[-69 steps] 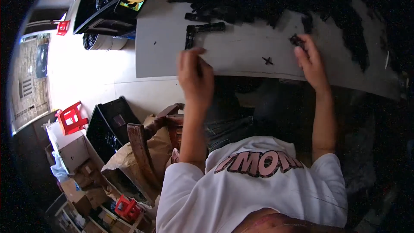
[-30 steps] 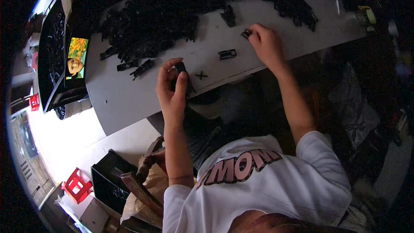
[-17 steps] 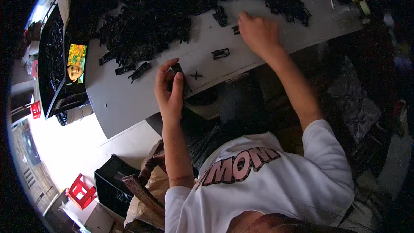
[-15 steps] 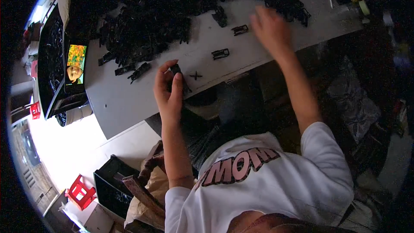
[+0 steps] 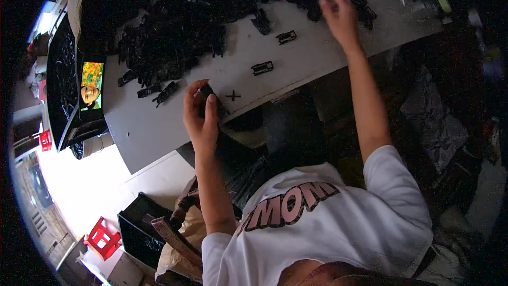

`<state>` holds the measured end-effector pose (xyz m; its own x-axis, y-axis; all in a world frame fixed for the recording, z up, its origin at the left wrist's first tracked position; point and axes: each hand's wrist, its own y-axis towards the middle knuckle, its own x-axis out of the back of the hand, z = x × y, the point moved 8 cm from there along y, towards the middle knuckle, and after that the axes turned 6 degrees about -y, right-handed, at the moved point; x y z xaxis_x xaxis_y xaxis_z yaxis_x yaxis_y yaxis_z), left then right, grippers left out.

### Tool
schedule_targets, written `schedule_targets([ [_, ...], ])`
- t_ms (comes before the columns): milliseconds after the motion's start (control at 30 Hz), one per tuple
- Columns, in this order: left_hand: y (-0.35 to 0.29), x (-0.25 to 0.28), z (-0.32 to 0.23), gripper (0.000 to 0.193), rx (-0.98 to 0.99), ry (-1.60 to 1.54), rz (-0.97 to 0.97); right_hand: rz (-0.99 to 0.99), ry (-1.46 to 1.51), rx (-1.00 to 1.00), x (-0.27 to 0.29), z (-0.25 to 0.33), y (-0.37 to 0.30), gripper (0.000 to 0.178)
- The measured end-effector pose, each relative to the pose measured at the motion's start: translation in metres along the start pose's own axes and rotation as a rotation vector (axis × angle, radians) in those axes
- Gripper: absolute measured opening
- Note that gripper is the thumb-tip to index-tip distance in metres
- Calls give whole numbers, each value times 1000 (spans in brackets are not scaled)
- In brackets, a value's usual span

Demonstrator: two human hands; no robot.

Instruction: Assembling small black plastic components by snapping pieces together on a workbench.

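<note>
Left hand (image 5: 201, 122) holds one black part (image 5: 207, 91) by the surface's (image 5: 153, 132) near edge; right hand (image 5: 340, 18) at far heap (image 5: 180, 42).
Left fingers clamped on it, likely for steadiness; beside, one cross-shaped piece (image 5: 233, 95); beyond, two black frames (image 5: 262, 68), probably spaced to stay separate; right fingers curled, grip can't tell; heap uncountable.

The far heaped parts (image 5: 174, 47) look plastic, the tabletop (image 5: 153, 132) smooth and matt, the left stool (image 5: 112, 241) plastic, the near shirt (image 5: 354, 217) cloth.
</note>
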<state>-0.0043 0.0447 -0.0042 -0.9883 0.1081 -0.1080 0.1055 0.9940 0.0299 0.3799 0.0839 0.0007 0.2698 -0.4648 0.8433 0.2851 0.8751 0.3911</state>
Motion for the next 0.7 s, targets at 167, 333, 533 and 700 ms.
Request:
schedule_targets([
  [167,-2,-1,-6,27,55,-50,-25,-360,-279,-166,56,-80,-16,51],
  [333,-2,-4,-9,26,-67,17,-25,-164,-96,-269,-4,-64,-12,57],
  [533,-1,-4,-9,26,-117,36,7,-229,-202,-84,-43,-32,29,57],
  [700,-3,-1,-4,25,-31,15,2,-410,-127,50,35,38,-6,42],
])
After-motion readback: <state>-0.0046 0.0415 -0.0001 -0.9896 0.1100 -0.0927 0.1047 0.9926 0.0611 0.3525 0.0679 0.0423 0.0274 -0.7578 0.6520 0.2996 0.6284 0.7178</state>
